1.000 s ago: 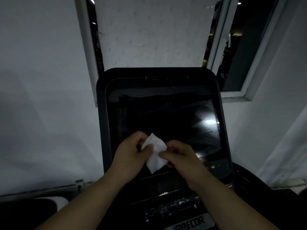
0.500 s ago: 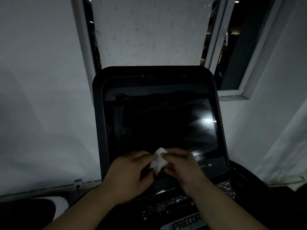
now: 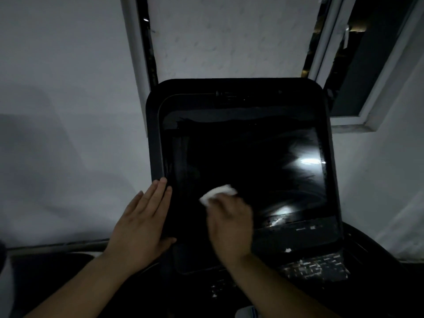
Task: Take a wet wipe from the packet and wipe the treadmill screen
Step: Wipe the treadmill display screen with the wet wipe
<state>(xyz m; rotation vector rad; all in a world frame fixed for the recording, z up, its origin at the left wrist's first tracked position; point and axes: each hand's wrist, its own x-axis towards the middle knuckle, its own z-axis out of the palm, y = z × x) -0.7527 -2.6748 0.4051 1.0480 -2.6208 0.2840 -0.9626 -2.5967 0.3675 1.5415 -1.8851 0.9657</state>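
Observation:
The treadmill screen (image 3: 247, 161) is a large dark glossy panel in a black frame, tilted toward me, with light glare at its right side. My right hand (image 3: 230, 222) presses a small folded white wet wipe (image 3: 218, 193) against the lower left part of the screen; the wipe sticks out past the fingertips. My left hand (image 3: 144, 222) lies flat with fingers together on the frame's left edge, holding nothing. The wipe packet is not in view.
Below the screen sits the console's button panel (image 3: 314, 268) with pale markings. A white wall (image 3: 64, 111) lies behind and to the left. A window frame (image 3: 353, 65) stands behind the screen at the upper right.
Both hands were folding the wipe together in front of the screen. Now the left hand has let go and moved to the frame's left edge, and the right hand holds the wipe on the glass.

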